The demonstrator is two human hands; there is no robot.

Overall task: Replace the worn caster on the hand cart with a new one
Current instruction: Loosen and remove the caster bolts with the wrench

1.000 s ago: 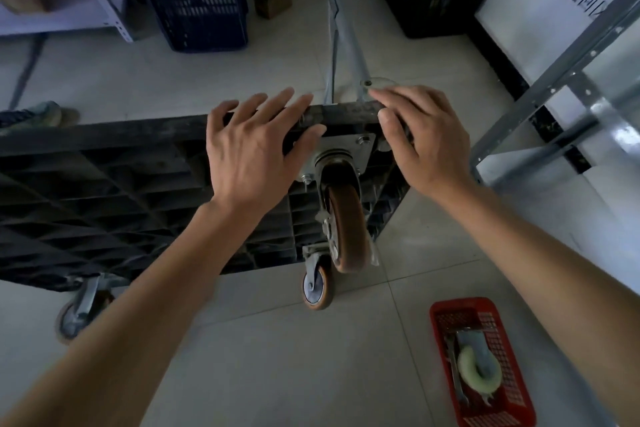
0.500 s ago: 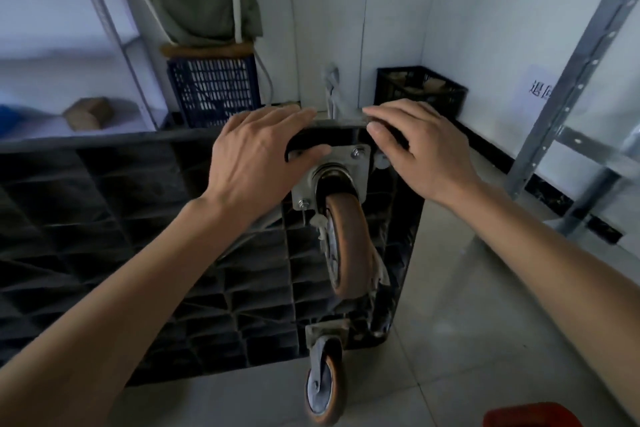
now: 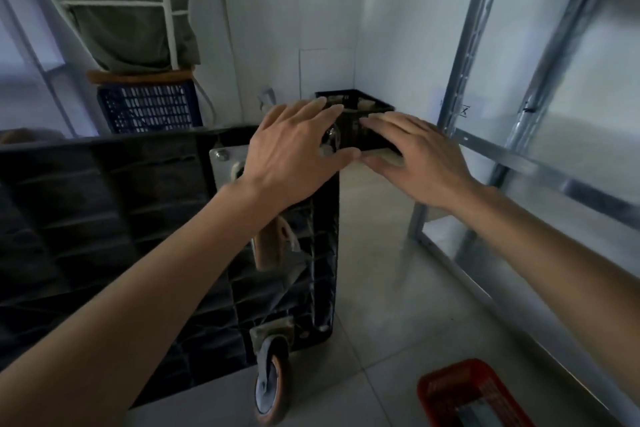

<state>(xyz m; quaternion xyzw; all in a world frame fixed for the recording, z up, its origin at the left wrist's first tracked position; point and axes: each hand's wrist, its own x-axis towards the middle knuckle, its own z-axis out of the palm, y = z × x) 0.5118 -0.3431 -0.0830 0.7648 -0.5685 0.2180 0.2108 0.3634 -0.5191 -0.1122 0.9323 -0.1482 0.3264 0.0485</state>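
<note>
The black hand cart (image 3: 104,225) stands on its side, ribbed underside facing me. A caster with a brown wheel (image 3: 273,246) hangs from a grey mounting plate (image 3: 221,163) near the cart's upper right corner, partly hidden by my left forearm. A second caster (image 3: 270,388) touches the floor below. My left hand (image 3: 294,156) lies with straight fingers over the cart's top corner. My right hand (image 3: 419,152) hovers just right of that corner, fingers straight, holding nothing.
A red basket (image 3: 446,388) sits on the tiled floor at lower right. Grey metal shelving (image 3: 485,149) stands close on the right. A black crate (image 3: 356,97) is in the far corner, a blue crate (image 3: 149,107) and a white ladder (image 3: 166,3) at the back left.
The view has tilted up and swung right. Both hands have shifted right along the cart's top edge; the right hand has come off the cart past its corner.
</note>
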